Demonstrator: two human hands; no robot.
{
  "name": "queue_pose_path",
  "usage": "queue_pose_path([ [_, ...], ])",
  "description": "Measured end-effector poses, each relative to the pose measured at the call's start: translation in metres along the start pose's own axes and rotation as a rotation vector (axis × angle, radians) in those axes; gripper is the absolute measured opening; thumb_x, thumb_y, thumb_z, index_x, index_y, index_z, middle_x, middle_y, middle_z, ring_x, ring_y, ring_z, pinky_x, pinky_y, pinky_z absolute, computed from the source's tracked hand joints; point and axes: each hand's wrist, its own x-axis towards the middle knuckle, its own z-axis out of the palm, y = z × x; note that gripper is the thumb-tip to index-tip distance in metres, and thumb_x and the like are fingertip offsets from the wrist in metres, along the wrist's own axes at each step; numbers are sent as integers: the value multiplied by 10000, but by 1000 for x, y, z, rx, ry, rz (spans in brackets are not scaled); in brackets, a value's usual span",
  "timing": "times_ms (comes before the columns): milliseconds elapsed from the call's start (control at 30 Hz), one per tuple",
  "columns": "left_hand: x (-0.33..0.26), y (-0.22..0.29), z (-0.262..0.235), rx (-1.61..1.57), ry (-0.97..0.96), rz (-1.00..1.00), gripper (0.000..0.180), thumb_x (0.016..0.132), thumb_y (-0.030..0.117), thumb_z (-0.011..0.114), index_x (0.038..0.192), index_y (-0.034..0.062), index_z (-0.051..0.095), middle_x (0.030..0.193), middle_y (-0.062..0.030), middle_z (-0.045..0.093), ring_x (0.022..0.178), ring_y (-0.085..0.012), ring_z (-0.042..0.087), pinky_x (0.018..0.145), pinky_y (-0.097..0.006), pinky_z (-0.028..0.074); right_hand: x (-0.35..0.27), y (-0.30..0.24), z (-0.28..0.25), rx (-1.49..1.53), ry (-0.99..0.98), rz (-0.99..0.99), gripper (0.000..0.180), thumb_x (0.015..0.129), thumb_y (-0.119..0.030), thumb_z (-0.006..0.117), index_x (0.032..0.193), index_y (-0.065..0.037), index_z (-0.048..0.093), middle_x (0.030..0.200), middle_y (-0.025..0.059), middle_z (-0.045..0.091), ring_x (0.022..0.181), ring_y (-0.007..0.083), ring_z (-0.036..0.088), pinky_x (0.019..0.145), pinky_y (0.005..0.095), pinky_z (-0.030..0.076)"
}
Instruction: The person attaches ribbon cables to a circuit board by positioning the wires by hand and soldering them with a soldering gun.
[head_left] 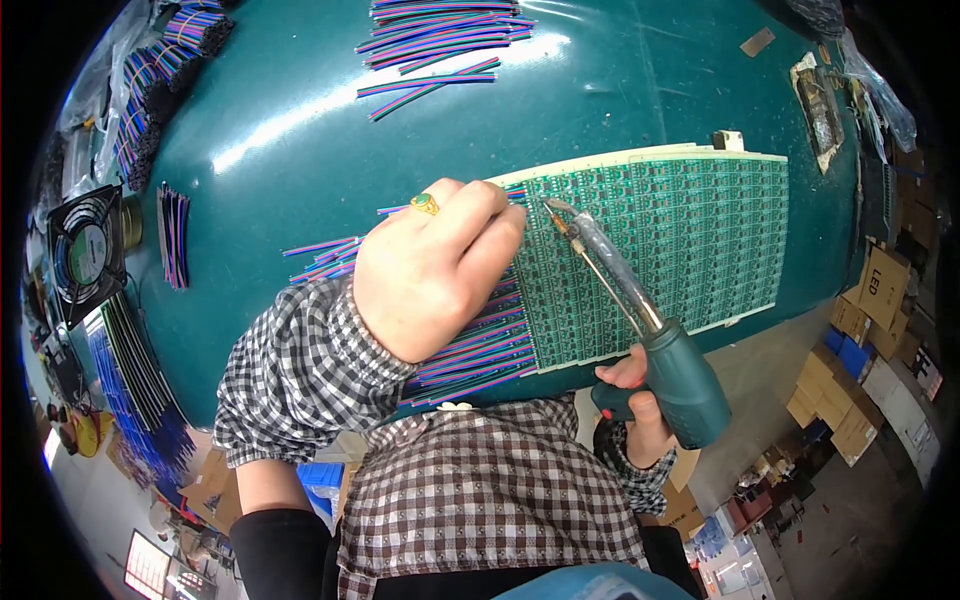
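My left hand [430, 265], with a ring on one finger, is closed in a pinch at the left edge of a green circuit board panel [660, 240]. A short multicoloured ribbon wire shows on both sides of its fingers; the fingertips are partly hidden. Below that hand, several ribbon wires [475, 350] lie side by side against the panel's left edge. My right hand [645, 415] is wrapped round the handle of a dark green soldering gun [685, 385]. The gun's tip is over the panel's upper left, close to my left fingertips.
Loose ribbon wires [440, 35] are piled at the far side of the green table [300, 110]. Bundled wires [165, 60] and a black fan [88, 255] are at the left. A worn metal block [818, 110] stands at the far right. Cardboard boxes [830, 400] are beyond the right edge.
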Motion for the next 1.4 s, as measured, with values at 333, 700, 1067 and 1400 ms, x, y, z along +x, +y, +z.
queue_pose_path([
  [333,-2,0,0,12,5,28,289,688,-39,694,976,-20,672,908,-100,625,747,-239,633,646,-326,532,1,-3,3,16,-3,11,547,902,-306,686,1225,97,507,999,159,630,957,286,661,758,392,602],
  [700,-6,3,4,65,35,50,318,689,-36,691,1006,-35,667,920,-110,626,768,-237,639,654,-322,537,-2,4,-1,36,-38,-45,535,906,-273,677,1226,113,489,963,139,613,887,256,648,807,435,583],
  [1067,-4,4,1,93,6,39,332,674,-22,691,1005,-29,666,921,-104,619,769,-230,633,652,-314,533,0,1,-1,-61,-82,-10,566,902,-240,663,1248,154,449,922,130,602,860,254,633,796,429,571],
  [1400,-5,5,2,100,16,38,341,665,-25,689,1005,-28,667,924,-100,623,768,-222,632,640,-306,528,1,-1,-1,-63,-94,35,584,901,-258,665,1263,143,443,930,122,594,878,244,624,822,435,565],
])
